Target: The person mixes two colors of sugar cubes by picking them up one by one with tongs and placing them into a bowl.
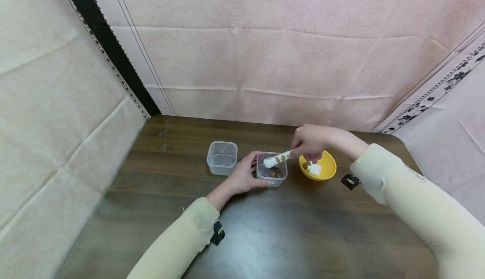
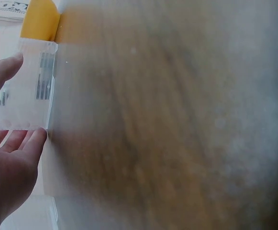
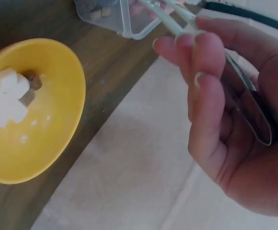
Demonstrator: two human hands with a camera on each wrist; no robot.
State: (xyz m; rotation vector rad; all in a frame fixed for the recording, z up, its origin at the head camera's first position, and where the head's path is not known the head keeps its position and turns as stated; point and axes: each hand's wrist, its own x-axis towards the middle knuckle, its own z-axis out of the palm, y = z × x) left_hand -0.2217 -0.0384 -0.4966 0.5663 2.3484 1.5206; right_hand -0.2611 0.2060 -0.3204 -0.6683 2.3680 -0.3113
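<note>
A clear plastic container [image 1: 276,182] with brown cubes [image 1: 277,172] inside stands mid-table. My left hand [image 1: 243,176] holds it, thumb on the near side and fingers on the left side; the left wrist view shows them around its wall [image 2: 26,88]. Pinched in my right hand [image 1: 311,140] are small tongs [image 1: 281,158], white with a yellow-green pattern, their tips over that container. The right wrist view shows the tongs' bent metal end [image 3: 268,129] by the palm. Under the right hand sits a yellow bowl [image 1: 330,167], holding white cubes [image 3: 7,96] and a few brown cubes [image 3: 32,84].
A second clear container [image 1: 222,170] stands to the left of my left hand, with nothing visible in it. Pale patterned cloth [image 1: 242,60] hangs behind the brown wooden table [image 1: 257,237] and along both sides.
</note>
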